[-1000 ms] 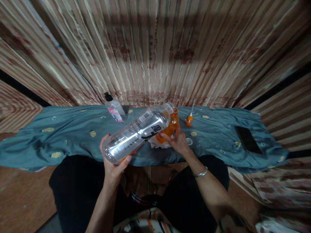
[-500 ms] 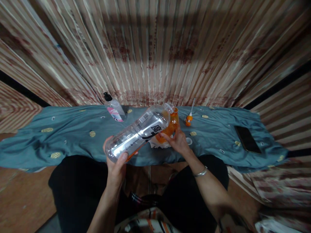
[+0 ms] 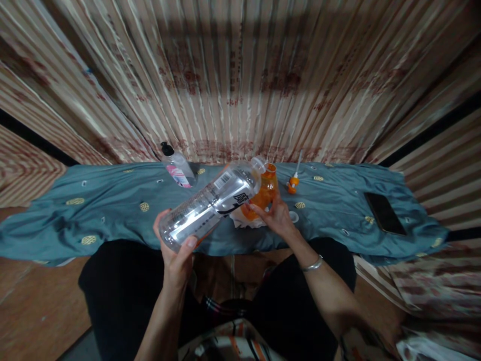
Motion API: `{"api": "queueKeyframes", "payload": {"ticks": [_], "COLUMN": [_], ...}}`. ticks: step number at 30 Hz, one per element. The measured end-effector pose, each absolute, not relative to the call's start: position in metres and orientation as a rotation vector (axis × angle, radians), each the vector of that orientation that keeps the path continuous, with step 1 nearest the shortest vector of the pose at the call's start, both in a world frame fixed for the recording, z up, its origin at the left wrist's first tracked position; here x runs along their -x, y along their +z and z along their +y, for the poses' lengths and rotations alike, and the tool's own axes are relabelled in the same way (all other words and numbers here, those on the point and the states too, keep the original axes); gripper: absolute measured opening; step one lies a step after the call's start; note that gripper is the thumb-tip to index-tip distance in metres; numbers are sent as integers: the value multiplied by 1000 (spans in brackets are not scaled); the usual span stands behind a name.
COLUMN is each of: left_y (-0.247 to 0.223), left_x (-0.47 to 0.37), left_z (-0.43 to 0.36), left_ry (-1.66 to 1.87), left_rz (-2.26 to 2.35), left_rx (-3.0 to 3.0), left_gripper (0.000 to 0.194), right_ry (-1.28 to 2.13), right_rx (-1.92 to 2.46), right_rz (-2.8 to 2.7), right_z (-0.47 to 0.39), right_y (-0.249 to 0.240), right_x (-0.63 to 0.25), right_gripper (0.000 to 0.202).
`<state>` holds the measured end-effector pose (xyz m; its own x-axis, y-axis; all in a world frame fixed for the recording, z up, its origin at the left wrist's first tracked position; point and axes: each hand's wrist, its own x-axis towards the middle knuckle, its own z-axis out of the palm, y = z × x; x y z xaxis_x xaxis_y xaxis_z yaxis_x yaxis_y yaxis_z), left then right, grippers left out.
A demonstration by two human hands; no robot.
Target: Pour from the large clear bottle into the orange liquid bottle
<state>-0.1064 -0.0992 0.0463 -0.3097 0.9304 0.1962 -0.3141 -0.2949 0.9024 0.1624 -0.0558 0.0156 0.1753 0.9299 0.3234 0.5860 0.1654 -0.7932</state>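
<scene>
My left hand (image 3: 176, 253) is wrapped around the base of a large clear plastic bottle (image 3: 210, 203), which is tilted with its open neck toward the upper right. Just beside that neck is the mouth of an orange see-through bottle (image 3: 268, 188). My right hand (image 3: 276, 215) holds the orange bottle at its side, the thumb near the clear bottle's label. Crumpled white tissue (image 3: 250, 220) lies under the orange bottle. An orange pump head (image 3: 293, 184) with a pale tube pointing up rests to its right.
A clear pump bottle with a pink label (image 3: 178, 173) and black top stands at the back left. A dark phone (image 3: 384, 213) lies on the right of the blue cloth (image 3: 112, 200). Near my right wrist is a small white round piece (image 3: 293, 217). Striped curtains (image 3: 233, 75) hang behind.
The clear bottle has shifted slightly left and its neck has drawn back a little from the orange bottle's mouth. My right hand keeps its hold.
</scene>
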Motion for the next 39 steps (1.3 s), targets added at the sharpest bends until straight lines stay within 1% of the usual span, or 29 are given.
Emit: {"api": "queueKeyframes", "payload": {"ticks": [5,10,17,23,39], "left_y": [46,37,25,28,35], "left_x": [106,111,117,121,122], "left_z": [-99,-99,-93,-93,-96], "left_ry": [1732,1644,1630,1634,1629], "left_rz": [956,938,995,1046,1121], "left_rx": [-964,-1001,-1069,-1164,-1168], "left_gripper": [78,85,86,92,96], "right_ry": [471,486,475,467,412], "right_rx": [1529,1542,1536,1555,1560], "right_rz": [-1500,-1497,-1514,-1504,-1531], "right_z": [-56,-57,-56,-56,-55], "right_y": [17,17,18,16,13], "right_x": [-161,-160,-161,-161,-159], "right_gripper": [86,86,90,92,87]}}
